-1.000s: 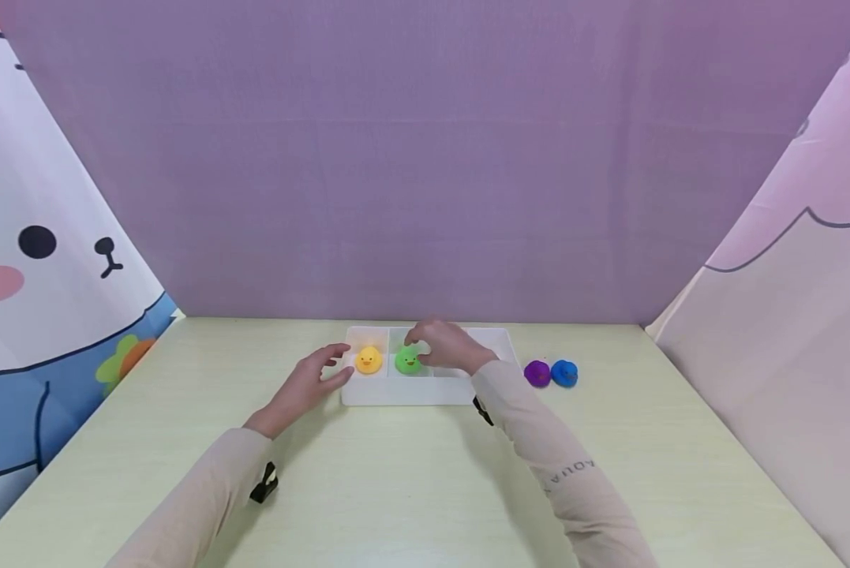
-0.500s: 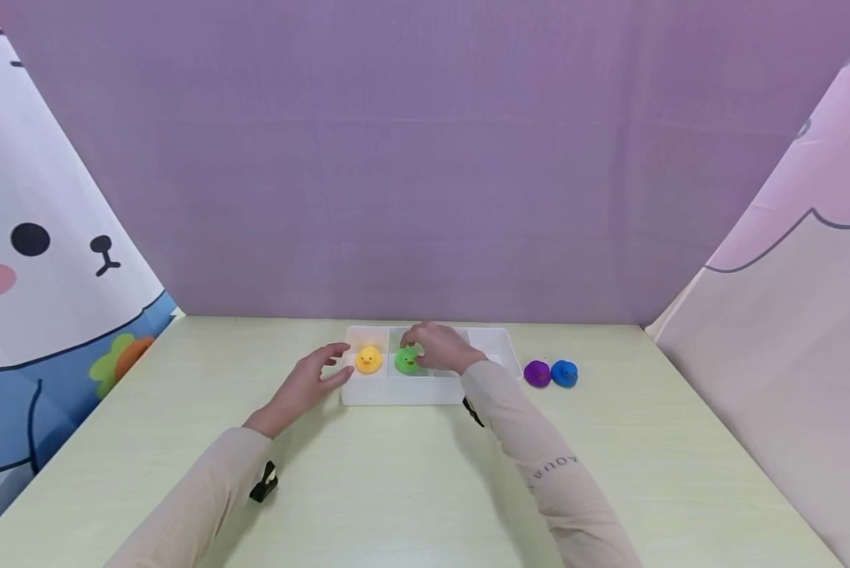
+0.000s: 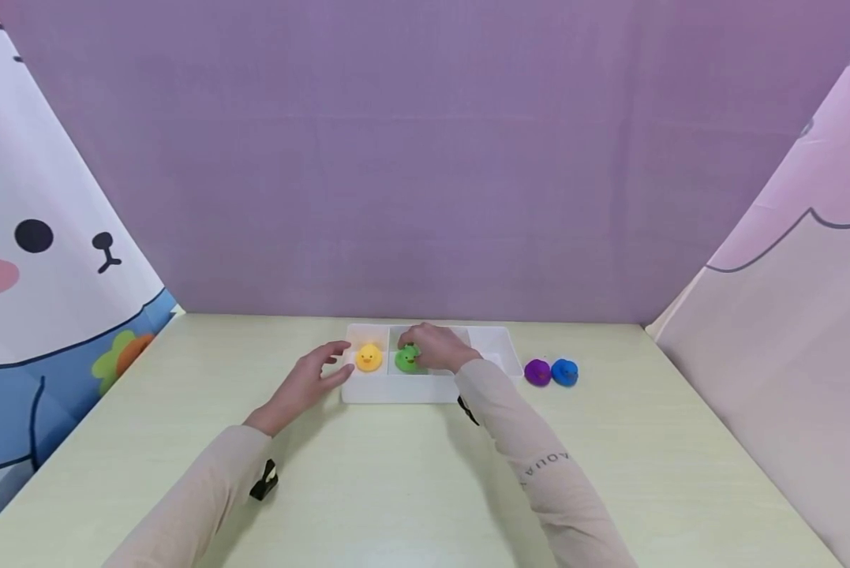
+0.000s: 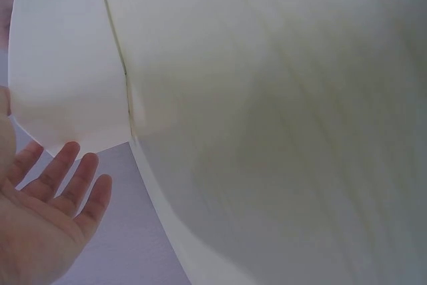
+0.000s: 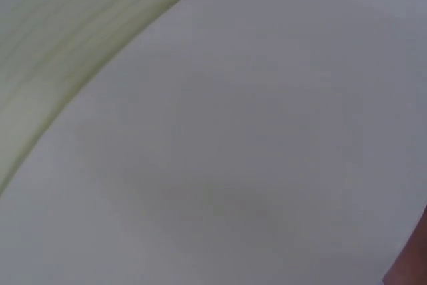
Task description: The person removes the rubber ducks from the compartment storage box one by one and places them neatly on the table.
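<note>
A white divided tray (image 3: 396, 390) lies on the table, its side wall also filling part of the left wrist view. A yellow rubber duck (image 3: 368, 358) sits in its leftmost compartment. In the compartment to the right is a green rubber duck (image 3: 406, 360), which my right hand (image 3: 439, 347) pinches between thumb and fingers from above. My left hand (image 3: 309, 382) is at the tray's left end, fingers spread and holding nothing; whether the thumb touches the tray is unclear. In the right wrist view only a sliver of the right hand (image 5: 410, 261) shows.
A purple rubber duck (image 3: 537, 372) and a blue rubber duck (image 3: 564, 372) stand side by side on the table (image 3: 389, 481), just right of the tray. Behind the table hangs a purple cloth (image 3: 410, 173), with printed cloths on both sides.
My right hand has shifted slightly left and its fingers have closed in around the green duck, which has turned a little. The left hand keeps its place.
</note>
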A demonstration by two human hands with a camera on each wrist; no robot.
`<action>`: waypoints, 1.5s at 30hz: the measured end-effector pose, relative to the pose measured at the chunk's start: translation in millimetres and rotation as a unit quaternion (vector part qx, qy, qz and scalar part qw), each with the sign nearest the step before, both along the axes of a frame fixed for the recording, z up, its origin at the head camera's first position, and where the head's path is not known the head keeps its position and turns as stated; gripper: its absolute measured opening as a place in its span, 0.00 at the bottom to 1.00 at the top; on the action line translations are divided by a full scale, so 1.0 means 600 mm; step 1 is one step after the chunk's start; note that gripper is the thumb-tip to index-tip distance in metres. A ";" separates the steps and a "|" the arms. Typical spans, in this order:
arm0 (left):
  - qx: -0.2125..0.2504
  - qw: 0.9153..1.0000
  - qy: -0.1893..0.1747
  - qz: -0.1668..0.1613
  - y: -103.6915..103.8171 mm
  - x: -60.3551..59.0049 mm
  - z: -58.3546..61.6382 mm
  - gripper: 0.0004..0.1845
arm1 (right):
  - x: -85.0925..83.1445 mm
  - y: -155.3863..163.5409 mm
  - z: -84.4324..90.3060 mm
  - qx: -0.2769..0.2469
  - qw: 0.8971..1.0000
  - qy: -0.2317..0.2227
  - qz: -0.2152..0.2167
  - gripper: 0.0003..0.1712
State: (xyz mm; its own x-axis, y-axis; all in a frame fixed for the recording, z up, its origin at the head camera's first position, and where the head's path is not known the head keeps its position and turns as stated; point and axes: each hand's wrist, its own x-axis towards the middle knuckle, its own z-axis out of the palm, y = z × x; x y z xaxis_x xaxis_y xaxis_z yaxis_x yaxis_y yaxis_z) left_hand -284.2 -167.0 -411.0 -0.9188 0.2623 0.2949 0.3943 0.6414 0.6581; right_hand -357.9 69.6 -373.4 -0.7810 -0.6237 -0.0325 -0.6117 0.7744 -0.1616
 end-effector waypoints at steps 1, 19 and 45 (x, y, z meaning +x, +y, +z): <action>0.001 1.000 -0.001 0.000 0.001 0.000 0.000 0.26 | 0.000 0.000 0.000 -0.001 1.000 -0.001 -0.001 0.22; 0.008 1.000 0.010 -0.002 0.006 0.000 -0.002 0.25 | 0.006 0.003 0.000 -0.002 1.000 -0.014 -0.016 0.22; 0.008 1.000 0.005 0.001 0.006 0.000 -0.003 0.25 | 0.011 0.012 0.019 0.003 1.000 0.018 0.013 0.22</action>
State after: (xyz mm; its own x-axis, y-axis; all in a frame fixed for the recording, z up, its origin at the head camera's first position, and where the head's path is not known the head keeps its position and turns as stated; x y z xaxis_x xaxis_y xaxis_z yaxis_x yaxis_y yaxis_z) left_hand -284.1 -163.2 -412.7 -0.9167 0.2552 0.3075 0.3989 0.6318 0.6646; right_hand -351.4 76.9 -361.9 -0.7658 -0.6430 -0.0074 -0.6364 0.7595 -0.1344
